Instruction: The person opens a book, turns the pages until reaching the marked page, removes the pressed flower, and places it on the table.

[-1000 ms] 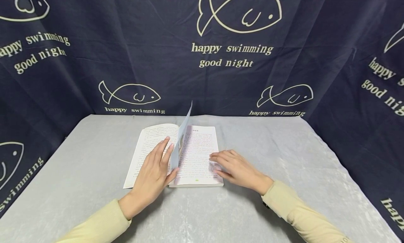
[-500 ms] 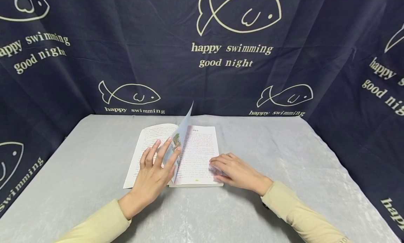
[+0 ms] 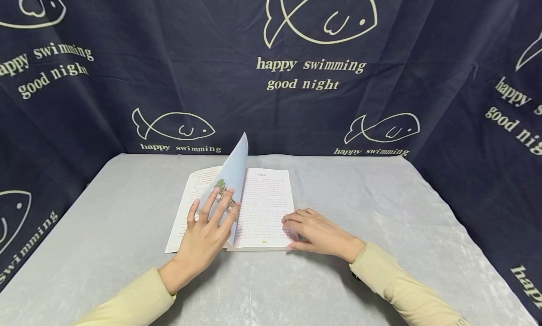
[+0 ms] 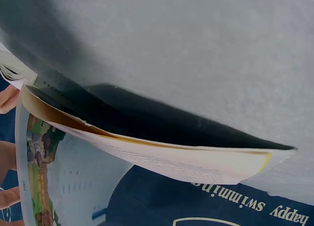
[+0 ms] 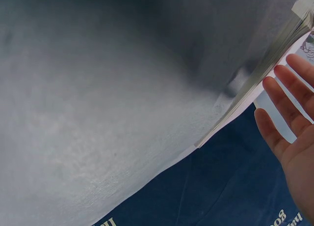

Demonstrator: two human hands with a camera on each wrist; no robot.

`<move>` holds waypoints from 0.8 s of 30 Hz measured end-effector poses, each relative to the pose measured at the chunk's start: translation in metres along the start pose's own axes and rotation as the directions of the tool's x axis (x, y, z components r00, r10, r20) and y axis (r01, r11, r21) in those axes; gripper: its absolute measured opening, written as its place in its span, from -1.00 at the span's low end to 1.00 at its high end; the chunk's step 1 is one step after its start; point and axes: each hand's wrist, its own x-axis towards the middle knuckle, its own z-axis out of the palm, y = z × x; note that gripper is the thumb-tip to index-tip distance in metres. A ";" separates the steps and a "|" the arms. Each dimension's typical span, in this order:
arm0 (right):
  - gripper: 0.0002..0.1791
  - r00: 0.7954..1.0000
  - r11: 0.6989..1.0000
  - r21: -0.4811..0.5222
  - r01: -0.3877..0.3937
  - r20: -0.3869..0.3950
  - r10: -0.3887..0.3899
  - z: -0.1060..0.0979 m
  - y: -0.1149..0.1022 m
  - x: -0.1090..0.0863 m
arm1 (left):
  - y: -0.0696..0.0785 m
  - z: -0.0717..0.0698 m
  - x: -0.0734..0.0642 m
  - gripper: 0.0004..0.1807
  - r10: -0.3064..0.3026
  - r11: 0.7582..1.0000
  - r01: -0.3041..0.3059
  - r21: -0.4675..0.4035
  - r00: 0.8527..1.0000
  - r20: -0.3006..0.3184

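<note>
One open book (image 3: 251, 225) on one grey tablecloth (image 3: 262, 293). Against one raised illustrated leaf (image 3: 235, 166), one left hand (image 3: 205, 236), spread; at the right page's edge, one right hand (image 3: 317, 234), fingers slightly parted.

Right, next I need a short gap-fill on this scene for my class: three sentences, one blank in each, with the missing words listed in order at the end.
1. In the head view, the left hand covers part of a raised page whose background is pale ____.
2. In the same view, the right hand is on the ____ side of the open book.
3. The dark curtain reads "happy ____, good night".

Missing words: blue; right; swimming.
</note>
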 end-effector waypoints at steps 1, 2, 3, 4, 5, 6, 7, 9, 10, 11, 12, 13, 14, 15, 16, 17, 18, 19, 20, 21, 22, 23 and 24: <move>-0.53 1.000 1.000 -0.001 0.004 -0.001 -0.004 0.000 0.000 0.000 | 0.000 0.000 -0.001 -0.54 -0.004 1.000 0.004 0.000 1.000 0.015; -0.55 1.000 1.000 -0.002 0.008 -0.002 -0.008 0.000 0.000 0.000 | 0.000 0.000 -0.002 -0.54 -0.008 1.000 0.008 -0.003 0.999 0.032; -0.58 1.000 1.000 -0.004 0.015 -0.005 -0.015 0.000 0.000 0.000 | 0.001 -0.001 -0.003 -0.54 -0.013 1.000 0.014 -0.007 0.998 0.061; -0.61 1.000 1.000 -0.002 0.018 -0.007 -0.018 0.000 0.000 0.000 | 0.001 -0.001 -0.003 -0.54 -0.018 1.000 0.019 -0.008 0.996 0.091; -0.63 1.000 1.000 0.000 0.020 -0.009 -0.020 0.000 0.001 0.000 | 0.001 -0.001 -0.004 -0.54 -0.023 1.000 0.025 -0.011 0.992 0.123; -0.64 1.000 1.000 0.002 0.021 -0.010 -0.021 0.000 0.001 0.000 | 0.002 -0.002 -0.005 -0.53 -0.027 0.999 0.030 -0.012 0.988 0.153; -0.66 1.000 1.000 0.004 0.020 -0.010 -0.020 -0.001 0.001 0.000 | 0.002 -0.002 -0.006 -0.50 -0.033 0.999 0.036 -0.012 0.983 0.183; -0.67 1.000 1.000 0.007 0.015 -0.007 -0.015 -0.001 0.001 0.000 | 0.002 -0.003 -0.007 -0.43 -0.039 0.999 0.041 -0.006 0.972 0.233; -0.69 1.000 1.000 0.009 0.012 -0.004 -0.012 -0.001 0.001 0.000 | 0.002 -0.002 -0.007 -0.39 -0.039 0.999 0.040 -0.001 0.969 0.244; -0.70 1.000 1.000 0.009 0.010 -0.003 -0.010 -0.002 0.001 0.000 | 0.002 -0.002 -0.008 -0.39 -0.041 0.999 0.042 0.000 0.966 0.254; -0.72 1.000 1.000 0.010 0.012 -0.003 -0.011 -0.002 0.000 0.000 | 0.002 -0.002 -0.008 -0.40 -0.040 0.999 0.042 -0.001 0.964 0.262; -0.74 1.000 1.000 0.011 0.015 -0.007 -0.014 -0.003 0.000 0.000 | 0.002 -0.001 -0.008 -0.40 -0.041 0.999 0.043 -0.004 0.962 0.271; -0.76 1.000 1.000 0.011 0.019 -0.013 -0.019 -0.003 0.000 0.000 | 0.002 -0.001 -0.008 -0.41 -0.039 0.999 0.044 -0.012 0.960 0.276; -0.79 1.000 1.000 0.015 0.025 -0.020 -0.024 -0.003 0.000 0.000 | 0.002 0.000 -0.009 -0.42 -0.037 0.999 0.045 -0.023 0.959 0.282; -0.82 0.999 0.999 0.018 0.029 -0.028 -0.029 -0.004 0.000 0.000 | 0.002 0.000 -0.009 -0.44 -0.033 0.998 0.046 -0.038 0.956 0.292; -0.85 0.999 0.999 0.020 0.035 -0.038 -0.035 -0.004 0.000 0.000 | 0.003 0.000 -0.010 -0.47 -0.030 0.997 0.049 -0.056 0.954 0.300; -0.87 0.998 0.999 0.019 0.043 -0.047 -0.042 -0.005 0.000 0.000 | 0.003 0.001 -0.010 -0.49 -0.027 0.996 0.052 -0.075 0.951 0.309; -0.89 0.997 0.999 0.017 0.050 -0.056 -0.049 -0.005 0.000 0.000 | 0.003 0.001 -0.011 -0.52 -0.024 0.994 0.057 -0.093 0.947 0.320; -0.89 0.996 0.998 0.014 0.057 -0.064 -0.056 -0.005 0.000 0.000 | 0.003 0.001 -0.011 -0.54 -0.022 0.992 0.061 -0.109 0.944 0.330; -0.89 0.995 0.998 0.011 0.064 -0.071 -0.063 -0.005 0.001 0.000 | 0.004 0.001 -0.012 -0.56 -0.021 0.990 0.067 -0.124 0.940 0.341; -0.88 0.995 0.997 0.004 0.071 -0.078 -0.070 -0.005 0.001 0.000 | 0.004 0.001 -0.012 -0.58 -0.021 0.988 0.073 -0.134 0.936 0.351; -0.87 0.993 0.997 -0.004 0.079 -0.083 -0.079 -0.005 0.001 -0.001 | 0.004 0.001 -0.013 -0.59 -0.023 0.987 0.078 -0.141 0.933 0.358; -0.87 0.992 0.996 -0.011 0.085 -0.089 -0.085 -0.005 0.002 -0.001 | 0.004 0.001 -0.013 -0.59 -0.025 0.986 0.083 -0.143 0.930 0.366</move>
